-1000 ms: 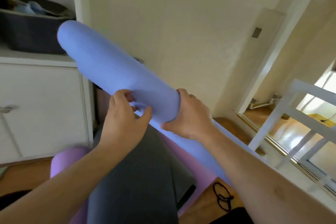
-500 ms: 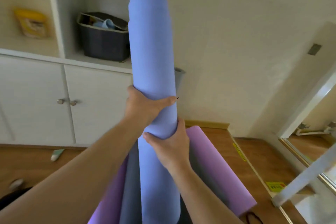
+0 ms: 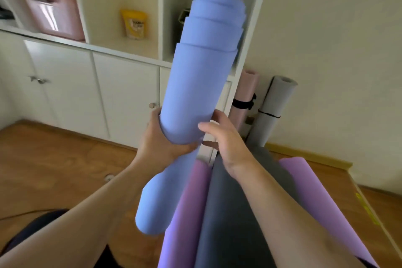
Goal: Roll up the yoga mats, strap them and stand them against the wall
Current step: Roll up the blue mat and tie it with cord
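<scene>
Blue yoga mat point(image 3: 191, 93) is rolled and held near-upright above the floor mats, layers telescoping at the top. Head view: left hand point(image 3: 162, 141) wraps its midsection; right hand point(image 3: 221, 137) hovers beside it, fingers loosely spread, gripping nothing. No strap visible on it — strapping looks next, then the wall beside the strapped pink mat point(image 3: 245, 93) and grey mat point(image 3: 272, 111).

wooden floor point(image 3: 54, 163), purple mat point(image 3: 315, 198) flat
</scene>
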`<state>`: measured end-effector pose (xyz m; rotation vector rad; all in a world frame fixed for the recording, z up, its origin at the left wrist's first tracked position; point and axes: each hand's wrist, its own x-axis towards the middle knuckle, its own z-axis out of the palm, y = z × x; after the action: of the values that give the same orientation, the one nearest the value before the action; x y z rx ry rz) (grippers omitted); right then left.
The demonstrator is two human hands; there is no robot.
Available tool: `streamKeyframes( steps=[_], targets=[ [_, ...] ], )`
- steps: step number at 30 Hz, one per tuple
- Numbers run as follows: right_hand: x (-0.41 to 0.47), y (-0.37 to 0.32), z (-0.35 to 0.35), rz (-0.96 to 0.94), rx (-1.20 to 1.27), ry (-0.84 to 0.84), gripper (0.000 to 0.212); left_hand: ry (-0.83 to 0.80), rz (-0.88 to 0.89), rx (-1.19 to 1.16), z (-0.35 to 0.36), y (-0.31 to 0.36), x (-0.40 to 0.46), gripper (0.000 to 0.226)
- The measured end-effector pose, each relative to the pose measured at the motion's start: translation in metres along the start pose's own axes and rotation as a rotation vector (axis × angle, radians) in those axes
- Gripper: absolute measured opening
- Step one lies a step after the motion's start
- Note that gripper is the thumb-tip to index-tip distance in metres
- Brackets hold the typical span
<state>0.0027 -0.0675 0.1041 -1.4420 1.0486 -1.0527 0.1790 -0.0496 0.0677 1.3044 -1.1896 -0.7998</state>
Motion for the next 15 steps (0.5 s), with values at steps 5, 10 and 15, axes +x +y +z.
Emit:
streamKeyframes(
  steps=[5, 10, 15],
  targets=[
    [0.01, 0.022, 0.049, 0.031, 0.006, -0.077, 0.071, -0.002, -0.085, -0.014, -0.035, -0.055, -0.015, 0.108],
    [0.015, 0.062, 0.071, 0.032, 0.055, -0.001, 0.083, -0.041, -0.11, 0.119, -0.051, -0.1, -0.004, 0.115],
    [0.016, 0.088, 0.082, 0.028, 0.026, -0.045, 0.086, -0.078, -0.179, 0.277, -0.066, -0.119, 0.009, 0.119]
  ],
)
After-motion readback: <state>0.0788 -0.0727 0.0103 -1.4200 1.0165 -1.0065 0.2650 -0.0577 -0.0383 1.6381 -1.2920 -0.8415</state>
